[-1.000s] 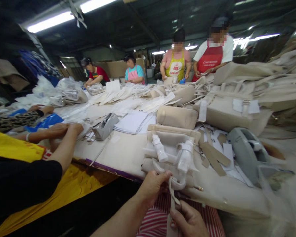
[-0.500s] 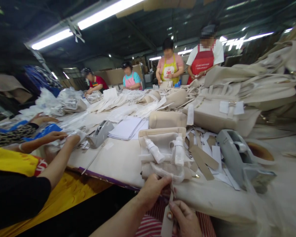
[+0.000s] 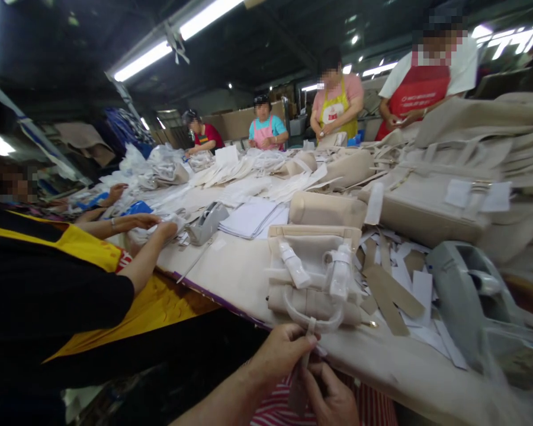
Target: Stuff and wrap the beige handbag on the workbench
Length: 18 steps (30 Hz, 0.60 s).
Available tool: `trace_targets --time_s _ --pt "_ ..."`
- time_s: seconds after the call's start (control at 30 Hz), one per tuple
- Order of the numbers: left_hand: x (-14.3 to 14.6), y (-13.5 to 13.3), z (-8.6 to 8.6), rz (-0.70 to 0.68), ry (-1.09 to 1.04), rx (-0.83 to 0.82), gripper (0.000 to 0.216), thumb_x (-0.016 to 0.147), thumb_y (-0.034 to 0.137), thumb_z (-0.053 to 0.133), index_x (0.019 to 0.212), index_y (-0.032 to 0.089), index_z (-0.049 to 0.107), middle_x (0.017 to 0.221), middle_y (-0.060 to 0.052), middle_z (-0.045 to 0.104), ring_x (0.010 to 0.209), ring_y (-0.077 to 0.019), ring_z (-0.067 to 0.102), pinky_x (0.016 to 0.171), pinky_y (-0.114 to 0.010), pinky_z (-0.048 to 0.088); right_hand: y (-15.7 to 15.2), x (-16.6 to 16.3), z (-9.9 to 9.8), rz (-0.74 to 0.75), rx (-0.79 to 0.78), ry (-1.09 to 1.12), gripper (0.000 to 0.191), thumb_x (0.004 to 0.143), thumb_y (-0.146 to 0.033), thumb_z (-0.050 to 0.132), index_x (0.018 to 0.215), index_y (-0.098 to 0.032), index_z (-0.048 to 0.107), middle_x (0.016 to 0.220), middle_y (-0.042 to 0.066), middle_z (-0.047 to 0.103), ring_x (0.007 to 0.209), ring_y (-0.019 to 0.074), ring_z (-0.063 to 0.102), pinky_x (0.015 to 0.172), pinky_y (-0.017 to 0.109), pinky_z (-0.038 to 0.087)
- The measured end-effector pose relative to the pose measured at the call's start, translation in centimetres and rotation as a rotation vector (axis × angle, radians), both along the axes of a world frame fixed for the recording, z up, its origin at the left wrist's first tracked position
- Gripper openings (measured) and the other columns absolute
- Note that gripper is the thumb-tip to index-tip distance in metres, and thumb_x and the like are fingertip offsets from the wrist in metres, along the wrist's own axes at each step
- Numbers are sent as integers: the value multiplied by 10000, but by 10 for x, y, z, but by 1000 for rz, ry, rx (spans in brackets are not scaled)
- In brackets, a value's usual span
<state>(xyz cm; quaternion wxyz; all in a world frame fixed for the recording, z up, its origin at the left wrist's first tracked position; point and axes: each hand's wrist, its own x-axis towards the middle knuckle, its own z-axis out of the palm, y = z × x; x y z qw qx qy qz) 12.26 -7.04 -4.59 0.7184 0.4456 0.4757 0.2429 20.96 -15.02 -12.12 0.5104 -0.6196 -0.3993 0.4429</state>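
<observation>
A beige handbag (image 3: 313, 269) lies flat on the table edge in front of me, its handle wrapped in clear plastic. A thin beige strap (image 3: 310, 337) hangs from that handle. My left hand (image 3: 282, 354) pinches the strap just below the handle. My right hand (image 3: 333, 399) is closed on the strap's lower end and the tag hanging there (image 3: 296, 387), near my lap.
A grey tape dispenser (image 3: 464, 299) sits right of the bag, another (image 3: 206, 222) farther left. Paper and card strips (image 3: 395, 290) litter the table. Stacked beige bags (image 3: 430, 204) rise at the right. A neighbour's arm (image 3: 146, 260) reaches in from the left; several workers stand across the table.
The camera has swung left and a little down. My hands stay closed on the strap and have sunk lower, the strap now pulled straighter below the handle.
</observation>
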Motion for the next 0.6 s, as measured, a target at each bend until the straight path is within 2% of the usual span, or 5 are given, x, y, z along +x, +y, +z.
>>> trace_targets --time_s 0.13,0.3,0.47,0.6 --pt "-10 -5 -8 -103 -114 -87 318 686 336 673 885 89 694 813 -102 680 747 -158 611 666 -224 431 -5 5 3 23 -79 63 425 716 -624 548 690 -204 605 581 -27 555 539 115 473 513 181 385" --pt "-22 -4 -21 -120 -55 -69 326 630 349 705 824 88 712 736 -76 655 646 -128 559 605 -214 380 -7 -12 -4 -82 -92 108 441 700 -634 556 747 -199 618 601 -21 585 544 118 490 504 180 388" --pt "-26 -1 -19 -146 -26 30 337 654 386 662 771 76 716 642 -48 623 564 -106 498 561 -211 360 -5 -36 -1 -248 -36 176 414 701 -604 577 775 -198 605 603 -21 583 566 132 526 514 182 419" --pt "-26 -3 -15 -124 -48 73 357 660 401 667 766 64 712 694 -67 652 631 -124 530 588 -204 374 -7 -39 4 -271 -11 31 419 744 -609 520 758 -200 608 613 -11 596 566 135 543 528 190 427"
